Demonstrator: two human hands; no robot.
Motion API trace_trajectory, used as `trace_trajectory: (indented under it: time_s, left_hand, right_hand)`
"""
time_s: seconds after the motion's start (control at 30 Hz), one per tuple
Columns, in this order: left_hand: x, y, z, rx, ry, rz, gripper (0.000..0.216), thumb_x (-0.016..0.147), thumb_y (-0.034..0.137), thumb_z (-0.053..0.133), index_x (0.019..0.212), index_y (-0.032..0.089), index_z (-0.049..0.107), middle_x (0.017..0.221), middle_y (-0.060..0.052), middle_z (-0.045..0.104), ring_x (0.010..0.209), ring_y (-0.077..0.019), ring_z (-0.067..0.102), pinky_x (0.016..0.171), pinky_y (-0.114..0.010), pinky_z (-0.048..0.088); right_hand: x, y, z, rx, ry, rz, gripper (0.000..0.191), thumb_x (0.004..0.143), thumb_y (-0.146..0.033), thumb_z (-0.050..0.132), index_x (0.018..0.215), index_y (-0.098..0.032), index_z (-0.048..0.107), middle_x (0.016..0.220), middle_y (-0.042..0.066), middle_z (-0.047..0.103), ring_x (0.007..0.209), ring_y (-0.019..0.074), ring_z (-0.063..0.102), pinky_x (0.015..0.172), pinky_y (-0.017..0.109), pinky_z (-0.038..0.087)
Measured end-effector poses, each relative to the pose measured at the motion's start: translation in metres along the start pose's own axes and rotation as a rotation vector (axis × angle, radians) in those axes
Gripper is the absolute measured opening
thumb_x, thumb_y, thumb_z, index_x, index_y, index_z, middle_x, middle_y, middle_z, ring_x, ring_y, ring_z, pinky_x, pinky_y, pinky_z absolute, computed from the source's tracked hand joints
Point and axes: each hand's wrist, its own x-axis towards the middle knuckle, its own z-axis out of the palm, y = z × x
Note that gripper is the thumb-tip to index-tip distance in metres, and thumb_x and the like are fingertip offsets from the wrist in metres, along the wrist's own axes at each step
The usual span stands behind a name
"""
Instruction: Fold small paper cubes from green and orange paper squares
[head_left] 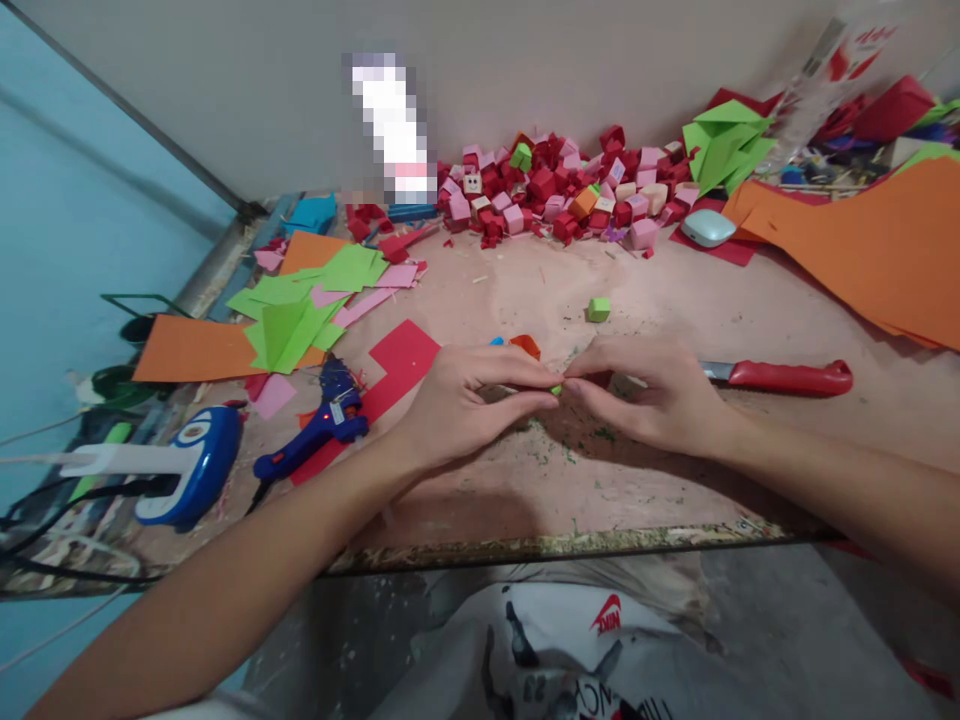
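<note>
My left hand (pixel 484 395) and my right hand (pixel 649 390) meet fingertip to fingertip over the middle of the table. Between them they pinch a small green piece (pixel 556 389), mostly covered by the fingers, so its shape cannot be made out. Just beyond my right hand sits a small green foam cube (pixel 598 309). An orange-red scrap (pixel 525 346) lies past my left fingers. To the right, a knife with a red handle (pixel 787 377) rests on the table, its blade partly behind my right hand.
A blue glue gun (pixel 311 438) lies left, beside a red sheet (pixel 405 365) and a blue power strip (pixel 199 465) with cords. Many small red and pink cubes (pixel 544 190) are heaped at the back. Orange sheets (pixel 885 250) and a pale oval case (pixel 707 228) are at right.
</note>
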Motion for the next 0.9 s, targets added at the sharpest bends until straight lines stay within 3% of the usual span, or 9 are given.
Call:
trace_trajectory:
  time_s: [0.17, 0.33, 0.57, 0.9]
  left_hand:
    - [0.001, 0.003, 0.001, -0.063, -0.004, -0.045, 0.011, 0.086, 0.019, 0.09, 0.097, 0.022, 0.089, 0.092, -0.006, 0.085, 0.08, -0.0151, 0.079, 0.074, -0.023, 0.062]
    - [-0.001, 0.005, 0.006, -0.153, 0.029, -0.185, 0.013, 0.081, 0.02, 0.094, 0.092, 0.02, 0.087, 0.085, -0.004, 0.083, 0.075, -0.0132, 0.076, 0.068, -0.021, 0.058]
    - [-0.001, 0.009, 0.008, -0.267, 0.017, -0.286, 0.026, 0.073, 0.029, 0.1, 0.085, 0.017, 0.081, 0.08, -0.002, 0.079, 0.071, -0.012, 0.071, 0.067, -0.021, 0.059]
    - [0.001, 0.014, 0.007, -0.068, -0.01, -0.217, 0.03, 0.078, 0.041, 0.097, 0.087, 0.017, 0.082, 0.08, -0.004, 0.08, 0.071, -0.0147, 0.074, 0.068, -0.023, 0.06]
  right_hand:
    - [0.0, -0.001, 0.001, 0.006, 0.0, -0.014, 0.011, 0.101, -0.017, 0.068, 0.105, -0.019, 0.078, 0.086, 0.003, 0.079, 0.071, 0.0139, 0.068, 0.068, 0.029, 0.052]
    - [-0.002, -0.003, 0.001, 0.013, -0.006, -0.013, 0.01, 0.102, -0.017, 0.069, 0.105, -0.02, 0.077, 0.088, 0.002, 0.079, 0.073, 0.0138, 0.069, 0.069, 0.028, 0.053]
    - [-0.001, -0.007, 0.002, -0.031, -0.024, -0.084, 0.011, 0.105, -0.015, 0.065, 0.106, -0.019, 0.076, 0.092, 0.004, 0.082, 0.077, 0.0143, 0.073, 0.069, 0.027, 0.054]
    - [-0.004, -0.006, 0.003, -0.041, -0.017, 0.001, 0.009, 0.104, -0.02, 0.068, 0.106, -0.022, 0.077, 0.092, 0.004, 0.081, 0.078, 0.0174, 0.074, 0.071, 0.031, 0.054]
